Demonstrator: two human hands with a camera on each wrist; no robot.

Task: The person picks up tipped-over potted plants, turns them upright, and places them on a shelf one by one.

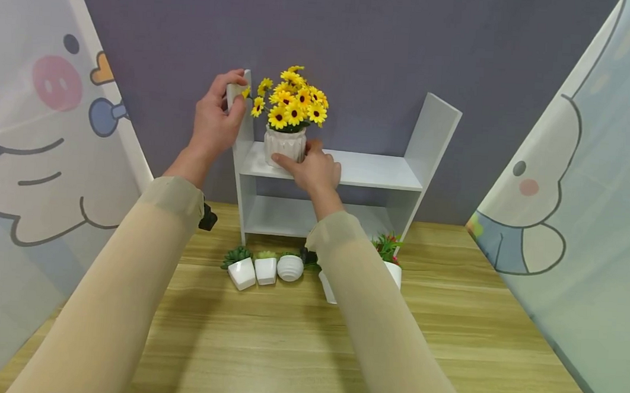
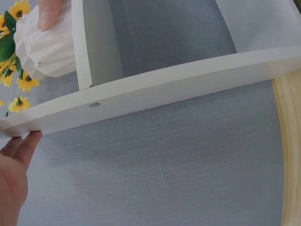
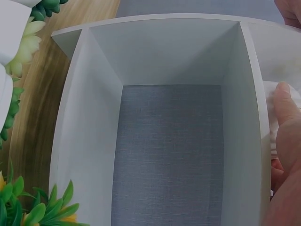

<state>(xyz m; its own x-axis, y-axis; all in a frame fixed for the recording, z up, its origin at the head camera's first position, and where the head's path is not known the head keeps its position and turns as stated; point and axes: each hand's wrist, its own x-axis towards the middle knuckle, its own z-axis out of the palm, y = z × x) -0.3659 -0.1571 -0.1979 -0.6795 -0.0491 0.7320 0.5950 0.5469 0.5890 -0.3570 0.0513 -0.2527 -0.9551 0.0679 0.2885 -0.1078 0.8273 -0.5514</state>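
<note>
Flower pot on the upper shelf, both my hands on the rack.

My right hand (image 1: 316,170) wraps the white ribbed pot (image 1: 285,145) low down, fingers and thumb curled round its base; the pot stands upright at the left end of the top board of the white shelf rack (image 1: 380,171), hard against the left upright. It holds a tight bunch of small yellow flowers (image 1: 292,99) with dark centres, green leaves beneath. My left hand (image 1: 217,117) grips the top of that left upright, fingers hooked over its edge, thumb on the near face. The rack stands on the wooden table (image 1: 296,344) against a grey wall. In front of it, three small white succulent pots (image 1: 265,269) in a row; another white pot with green leaves (image 1: 389,257) sits partly behind my right sleeve.
</note>
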